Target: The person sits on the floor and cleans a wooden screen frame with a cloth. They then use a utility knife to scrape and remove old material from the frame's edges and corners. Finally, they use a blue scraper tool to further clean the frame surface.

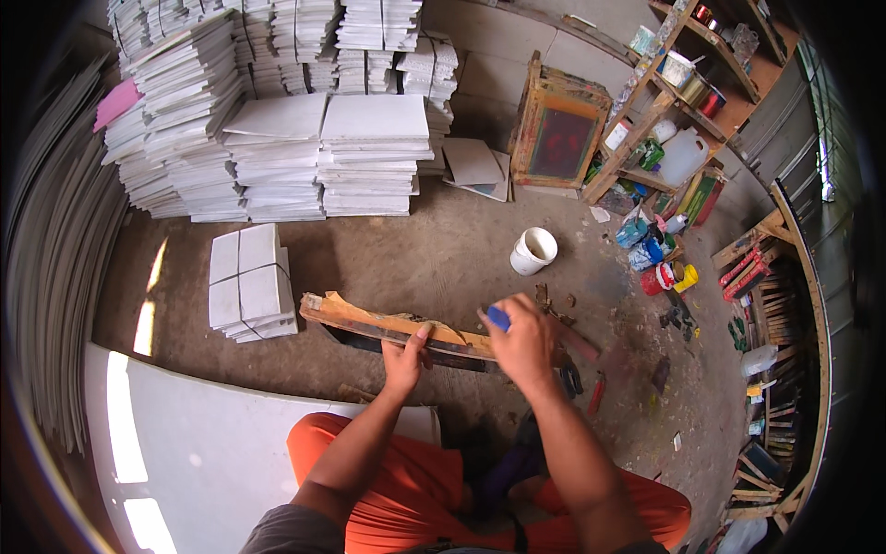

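Note:
My left hand [404,363] grips a long wooden frame [369,319] from its near side, the thumb over the upper edge. The frame is seen nearly edge-on, tilted down to the right, with a dark underside. A loose, curling brown strip [343,303] stands up along its top. My right hand [526,343] is closed round a small blue tool [498,319] at the frame's right end. Whether it is a scraper or a cutter I cannot tell, and the hand hides that end of the frame.
A white bucket [533,251] stands beyond my right hand. Strapped white stacks [249,282] lie at the left, with taller stacks [374,157] behind. Paint containers [646,254] and a wooden shelf [678,102] stand at the right. A white board [231,443] lies near my left arm.

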Demonstrator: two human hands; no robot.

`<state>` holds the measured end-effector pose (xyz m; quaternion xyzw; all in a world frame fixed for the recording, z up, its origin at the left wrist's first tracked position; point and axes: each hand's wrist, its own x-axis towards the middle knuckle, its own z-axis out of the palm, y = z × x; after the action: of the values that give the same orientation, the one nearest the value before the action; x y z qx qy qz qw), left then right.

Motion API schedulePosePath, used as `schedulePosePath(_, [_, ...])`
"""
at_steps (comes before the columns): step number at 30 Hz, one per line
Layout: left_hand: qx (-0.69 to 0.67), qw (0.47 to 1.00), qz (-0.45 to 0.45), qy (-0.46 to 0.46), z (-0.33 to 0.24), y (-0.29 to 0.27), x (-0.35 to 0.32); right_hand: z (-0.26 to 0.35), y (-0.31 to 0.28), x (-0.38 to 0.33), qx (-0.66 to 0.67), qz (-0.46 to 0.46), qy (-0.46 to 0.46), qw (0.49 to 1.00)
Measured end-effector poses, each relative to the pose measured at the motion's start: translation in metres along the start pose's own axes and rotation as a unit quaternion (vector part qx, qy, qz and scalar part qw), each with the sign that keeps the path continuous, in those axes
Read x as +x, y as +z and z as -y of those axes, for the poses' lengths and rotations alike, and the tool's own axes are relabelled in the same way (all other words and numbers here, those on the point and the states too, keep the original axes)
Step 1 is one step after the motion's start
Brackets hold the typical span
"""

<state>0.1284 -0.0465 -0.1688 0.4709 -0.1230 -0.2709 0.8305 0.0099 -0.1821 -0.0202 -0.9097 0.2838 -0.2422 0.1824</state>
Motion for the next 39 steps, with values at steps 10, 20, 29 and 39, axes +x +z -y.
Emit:
schedulePosePath(10, [-0.024,0.999,-0.023,0.011,-0.010,0.015,0.001,0.024,0.054,-0.036,-0.136,-0.012,0.009,0.991])
schedulePosePath(20, [0.000,1.000,0.017,0.004,-0.005,0.007,0.006,-0.008,0.018,0.020,-0.011,0.161,-0.011,0.987])
schedulePosePath(29, [-0.008,1.000,-0.002,0.009,-0.007,0.013,0.004,0.001,0.029,-0.030,-0.011,0.015,0.000,1.000])
schedulePosePath(39, [0.015,1.000,0.018,-0.016,-0.008,0.005,0.004,-0.002,0.009,0.030,-0.114,0.223,0.066,0.966])
